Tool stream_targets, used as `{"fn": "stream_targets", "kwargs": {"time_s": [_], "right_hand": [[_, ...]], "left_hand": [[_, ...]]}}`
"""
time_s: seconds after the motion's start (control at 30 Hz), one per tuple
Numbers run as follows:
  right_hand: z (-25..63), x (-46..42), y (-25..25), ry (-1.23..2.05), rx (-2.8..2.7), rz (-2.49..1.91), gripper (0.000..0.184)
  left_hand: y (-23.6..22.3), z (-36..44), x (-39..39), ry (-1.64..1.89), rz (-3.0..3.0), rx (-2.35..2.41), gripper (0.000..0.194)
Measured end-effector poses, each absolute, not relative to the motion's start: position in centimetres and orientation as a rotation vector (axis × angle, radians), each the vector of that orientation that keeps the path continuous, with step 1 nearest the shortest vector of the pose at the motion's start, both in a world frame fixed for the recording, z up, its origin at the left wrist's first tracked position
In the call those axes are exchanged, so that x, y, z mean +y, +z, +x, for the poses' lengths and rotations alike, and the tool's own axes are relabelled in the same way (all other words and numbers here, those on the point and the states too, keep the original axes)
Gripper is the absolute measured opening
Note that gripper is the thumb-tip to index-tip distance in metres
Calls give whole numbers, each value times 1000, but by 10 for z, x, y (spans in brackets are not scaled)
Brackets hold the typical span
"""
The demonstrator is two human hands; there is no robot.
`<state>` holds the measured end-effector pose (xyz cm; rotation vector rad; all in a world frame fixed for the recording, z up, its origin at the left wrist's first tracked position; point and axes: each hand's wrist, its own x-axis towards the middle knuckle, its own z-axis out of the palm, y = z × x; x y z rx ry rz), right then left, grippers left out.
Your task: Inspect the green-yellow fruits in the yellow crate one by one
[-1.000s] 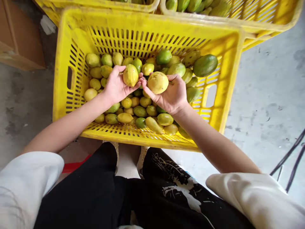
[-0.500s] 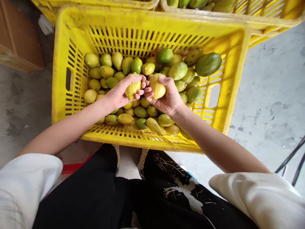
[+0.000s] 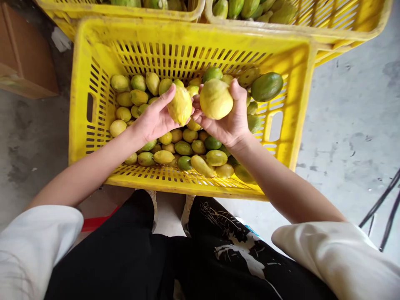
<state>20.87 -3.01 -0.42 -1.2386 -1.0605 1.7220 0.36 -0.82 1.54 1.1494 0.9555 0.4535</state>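
Below held fruit (image 3: 216, 100): yellow crate (image 3: 193, 32), stained grey floor (image 3: 346, 121) around.

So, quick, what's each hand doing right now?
Left hand: holding a pointed yellow fruit between thumb and fingers.
Right hand: holding a rounder yellow fruit, thumb against its side.

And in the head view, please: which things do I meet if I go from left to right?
Cardboard box → yellow fruit held in the left hand → rounder yellow fruit held in the right hand → large dark green fruit → thin dark rods or cables.
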Motion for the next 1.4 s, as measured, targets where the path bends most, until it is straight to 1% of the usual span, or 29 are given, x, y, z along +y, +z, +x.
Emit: {"fn": "stream_targets", "kwargs": {"time_s": [0.07,0.13,0.2,0.27,0.33,0.4,0.5,0.6,0.77,0.93,1.1,1.17,1.23,1.27,1.3,1.33,1.4], "right_hand": [[202,-35,-7,1835,-864,-1180,50],[197,-38,-11,1907,-621,-1105,40],[194,-38,-16,1907,-418,-1068,26],[193,-36,-20,1901,-291,-1063,22],[194,-33,-21,1926,-198,-1049,21],[196,-30,-20,1957,-148,-1017,22],[200,-28,-12,1959,-189,-961,26],[204,-26,-4,1927,-251,-917,20],[204,-25,-9,1902,-206,-915,18],[197,-38,-30,1976,-145,-976,28],[192,-45,-37,2002,-211,-964,46],[191,-43,-32,1992,-193,-923,43],[193,-41,-26,1948,-168,-874,34],[195,-39,-22,1916,-174,-847,32],[197,-38,-18,1887,-198,-819,33],[200,-36,-14,1870,-233,-789,37],[205,-33,-9,1868,-309,-754,47]], "left_hand": [[9,5,-11,424,1028,980,49],[2,9,-13,444,887,1022,43],[-4,13,-15,549,683,1018,42],[-8,17,-16,643,479,971,44],[-7,19,-15,654,365,914,39],[-2,17,-13,659,330,881,40],[10,11,-8,714,276,846,49],[18,8,-4,765,222,846,47],[14,12,-7,768,234,867,44],[0,20,-21,627,296,878,34],[-5,28,-24,664,213,989,27],[-1,28,-21,699,205,993,34],[4,24,-16,733,202,971,50],[7,20,-14,740,200,943,57],[9,17,-12,746,199,909,61],[11,13,-9,757,196,879,60],[12,8,-4,782,176,865,53]]}}
